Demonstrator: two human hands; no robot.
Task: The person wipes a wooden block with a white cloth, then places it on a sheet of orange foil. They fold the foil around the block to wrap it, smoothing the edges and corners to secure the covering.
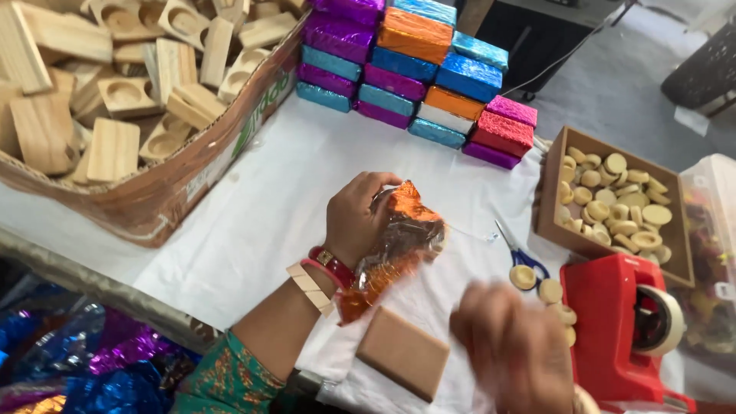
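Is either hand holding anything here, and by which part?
The left hand grips a crinkled orange foil sheet at its upper end, fingers curled over it. The right hand is motion-blurred; whether it holds anything cannot be told.

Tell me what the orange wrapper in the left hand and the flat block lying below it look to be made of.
Orange wrapper: looks like thin metallic foil or film, glossy and crinkled, with bright glints, part of it see-through. The left hand grips it. Flat block: seems to be plain wood or fibreboard, matt pale brown with square edges; grain too faint to tell.
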